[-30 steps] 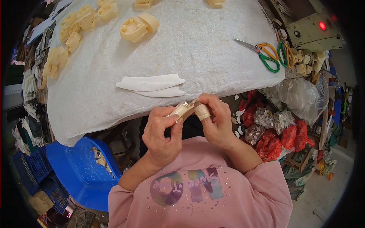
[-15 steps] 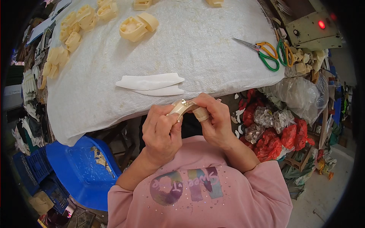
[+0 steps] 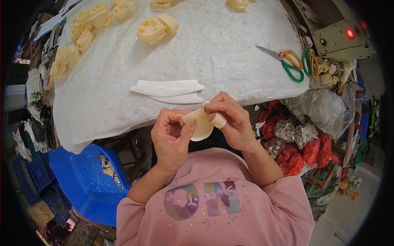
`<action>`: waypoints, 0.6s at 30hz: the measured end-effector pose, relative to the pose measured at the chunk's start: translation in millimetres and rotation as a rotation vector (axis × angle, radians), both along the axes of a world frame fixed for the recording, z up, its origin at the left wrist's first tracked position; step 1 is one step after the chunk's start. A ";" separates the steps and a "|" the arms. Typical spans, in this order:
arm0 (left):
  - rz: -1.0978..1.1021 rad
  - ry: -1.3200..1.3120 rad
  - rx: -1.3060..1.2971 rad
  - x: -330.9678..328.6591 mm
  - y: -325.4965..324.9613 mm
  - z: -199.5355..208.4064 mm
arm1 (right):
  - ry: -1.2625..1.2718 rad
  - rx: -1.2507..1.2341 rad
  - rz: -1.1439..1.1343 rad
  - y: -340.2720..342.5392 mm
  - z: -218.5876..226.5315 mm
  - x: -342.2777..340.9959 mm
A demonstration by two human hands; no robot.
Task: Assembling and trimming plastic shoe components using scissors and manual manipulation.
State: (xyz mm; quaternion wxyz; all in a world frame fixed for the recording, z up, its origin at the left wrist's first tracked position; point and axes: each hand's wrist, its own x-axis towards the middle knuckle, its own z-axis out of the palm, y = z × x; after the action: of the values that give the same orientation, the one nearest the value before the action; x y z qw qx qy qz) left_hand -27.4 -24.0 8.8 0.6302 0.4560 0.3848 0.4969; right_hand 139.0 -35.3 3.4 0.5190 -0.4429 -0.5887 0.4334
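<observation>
both hands (image 3: 201,131) pinching cream piece (image 3: 201,123)

cream piece (image 3: 200,123), white cloth (image 3: 205,49), blue tub (image 3: 82,180)

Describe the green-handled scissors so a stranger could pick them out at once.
Start at the white-covered table and go to its right edge, below the grey box with the red light. Two scissors lie there; the green-handled scissors are nearer the middle, partly under an orange-handled pair.

Cream curved piece (image 3: 200,124), bent, pinched between both hands.
</observation>
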 end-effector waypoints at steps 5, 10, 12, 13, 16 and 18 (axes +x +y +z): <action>-0.033 -0.043 -0.001 -0.3 1.2 -1.5 | -0.100 0.070 -0.031 3.6 4.8 -4.0; -0.053 -0.075 -0.004 -1.7 4.2 -3.2 | -0.161 0.096 0.013 9.7 14.2 1.8; -0.091 -0.037 -0.026 -3.9 3.8 -3.1 | -0.203 0.039 0.131 11.9 17.4 7.3; -0.094 -0.036 -0.026 -4.1 3.6 -2.6 | -0.203 0.039 0.128 12.6 19.2 7.7; -0.125 -0.048 -0.035 -3.3 3.6 -3.2 | -0.302 0.069 0.130 14.3 20.7 8.2; -0.168 -0.052 -0.007 -2.2 3.2 -4.7 | -0.412 0.287 0.078 14.9 19.3 7.8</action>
State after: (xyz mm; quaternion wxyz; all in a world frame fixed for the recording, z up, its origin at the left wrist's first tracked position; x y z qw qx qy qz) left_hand -29.6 -20.7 4.1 0.6810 0.4714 0.3306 0.4524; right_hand 146.8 -20.4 22.8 0.4285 -0.4208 -0.7541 0.2658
